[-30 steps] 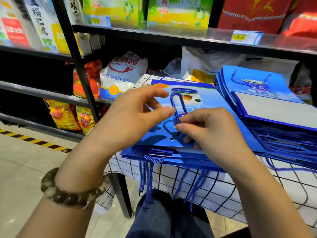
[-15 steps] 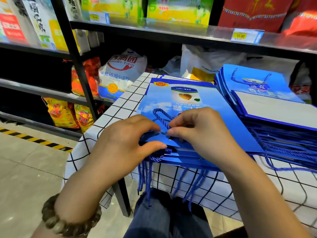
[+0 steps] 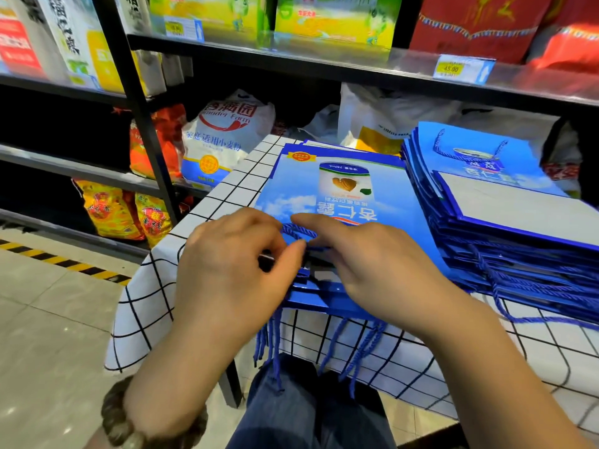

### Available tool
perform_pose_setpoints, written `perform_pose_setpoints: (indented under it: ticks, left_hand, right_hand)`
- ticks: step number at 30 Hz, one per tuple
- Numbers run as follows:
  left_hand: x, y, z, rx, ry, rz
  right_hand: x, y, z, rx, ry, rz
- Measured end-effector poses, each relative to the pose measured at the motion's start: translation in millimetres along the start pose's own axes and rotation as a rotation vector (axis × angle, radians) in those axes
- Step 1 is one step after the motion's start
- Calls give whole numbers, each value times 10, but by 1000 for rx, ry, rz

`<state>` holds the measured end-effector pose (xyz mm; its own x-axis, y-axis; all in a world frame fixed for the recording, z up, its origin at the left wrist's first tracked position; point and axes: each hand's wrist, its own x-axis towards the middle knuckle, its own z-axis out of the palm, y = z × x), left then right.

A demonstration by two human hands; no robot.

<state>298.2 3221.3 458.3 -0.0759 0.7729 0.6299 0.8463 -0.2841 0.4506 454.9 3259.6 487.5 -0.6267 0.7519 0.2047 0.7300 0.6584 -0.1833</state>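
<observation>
A flat blue paper gift bag [image 3: 343, 189] printed with a can tops a stack on the checked tablecloth [image 3: 207, 215]. Its blue rope handle [image 3: 298, 231] loops on the bag's near part, between my two hands. My left hand [image 3: 233, 270] is curled at the bag's near left edge, thumb and fingers pinching at the rope. My right hand [image 3: 372, 267] rests on the bag from the right, its index finger stretched straight over the rope. The bag's near edge and my right thumb are hidden.
A second, taller stack of blue bags [image 3: 505, 222] lies to the right, cords trailing off it. Several blue cords [image 3: 272, 345] hang over the table's front edge above my knees. Black shelves [image 3: 291, 56] with food packs and flour sacks stand behind and left.
The lifted top bag has come down flat onto the stack. Both hands moved lower and closer together over its rope handle, and my right index finger has straightened.
</observation>
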Motion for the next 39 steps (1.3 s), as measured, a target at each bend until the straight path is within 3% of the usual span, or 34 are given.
perform_pose_setpoints:
  ticks: [4, 8, 15, 19, 24, 30, 35, 39]
  left_hand:
    - [-78, 108, 63, 283, -114, -37]
    - [-50, 164, 60, 386, -113, -27]
    - [-110, 136, 167, 476, -130, 152]
    - [-76, 89, 104, 339, -207, 120]
    - [59, 156, 0, -116, -199, -272]
    - [284, 202, 243, -50, -328, -229]
    - [323, 114, 263, -142, -157, -309]
    - [243, 114, 296, -226, -207, -272]
  right_hand:
    - [29, -19, -6, 14, -2, 11]
    - [19, -63, -18, 42, 2, 18]
    - [2, -72, 15, 40, 62, 56]
    - [-41, 20, 58, 126, 139, 105]
    - [-156, 15, 203, 76, 360, 74]
    - [-225, 7, 300, 18, 417, 81]
    - [-288, -1, 298, 20, 420, 96]
    - [-304, -42, 305, -49, 286, 71]
